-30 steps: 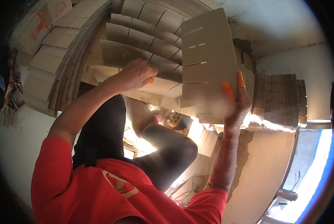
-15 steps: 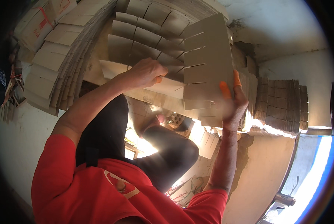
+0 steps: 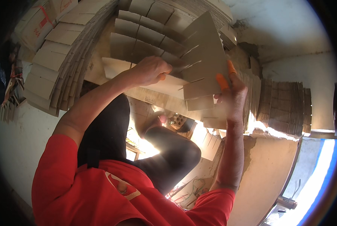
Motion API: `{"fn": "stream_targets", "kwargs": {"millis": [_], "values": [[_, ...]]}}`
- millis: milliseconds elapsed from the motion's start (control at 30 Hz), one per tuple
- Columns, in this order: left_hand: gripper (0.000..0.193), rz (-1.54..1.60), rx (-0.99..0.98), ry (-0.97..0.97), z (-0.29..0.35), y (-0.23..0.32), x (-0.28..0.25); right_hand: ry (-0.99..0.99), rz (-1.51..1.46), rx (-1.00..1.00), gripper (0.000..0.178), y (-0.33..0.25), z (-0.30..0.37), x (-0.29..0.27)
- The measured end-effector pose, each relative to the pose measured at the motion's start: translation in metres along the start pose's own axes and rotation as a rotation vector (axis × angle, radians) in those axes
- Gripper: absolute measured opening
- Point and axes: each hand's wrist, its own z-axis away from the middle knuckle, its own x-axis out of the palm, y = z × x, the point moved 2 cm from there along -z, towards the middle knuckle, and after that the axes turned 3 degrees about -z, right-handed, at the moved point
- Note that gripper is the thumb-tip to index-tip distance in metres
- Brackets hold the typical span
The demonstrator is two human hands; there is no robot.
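Note:
My right hand [image 3: 234, 88], with orange covers on the thumb and a finger, grips the right edge of a slotted cardboard sheet [image 3: 206, 56]. The sheet stands tilted, its slots facing left, against the ends of several crossed strips. Those strips form a cardboard divider grid [image 3: 146, 37] on the bench. My left hand [image 3: 152, 71] is closed at the grid's near side, its fingers curled over the top edge of the nearest cardboard strip [image 3: 168, 86]. My left fingertips are partly hidden.
Tall stacks of slotted cardboard strips [image 3: 59, 56] stand on the left, with a carton [image 3: 34, 28] behind. More bundled cardboard stacks [image 3: 279, 105] are at the right by the wall. Below the wooden bench edge [image 3: 149, 96] are my legs [image 3: 172, 150] and a loose slotted piece [image 3: 208, 145].
The sheet in my right hand has tilted, its top swinging left and its slots now slanting. My right hand has shifted slightly left and up. My left hand has barely moved.

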Motion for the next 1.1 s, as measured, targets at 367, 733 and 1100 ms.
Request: {"fn": "stream_targets", "kwargs": {"millis": [367, 733, 1100], "values": [[0.012, -0.058, 0.02, 0.015, -0.004, -0.001, 0.001, -0.144, 0.097, -0.051, 0.046, 0.026, 0.002, 0.037], [0.005, -0.003, -0.013, 0.006, -0.004, 0.006, 0.005, -0.331, 0.435, -0.243, 0.05, 0.056, 0.025, 0.071], [0.032, -0.097, 0.089, 0.182, 0.018, 0.017, -0.015, 0.412, 1.189, -0.113, 0.05, 0.192, 0.057, -0.066]]}}
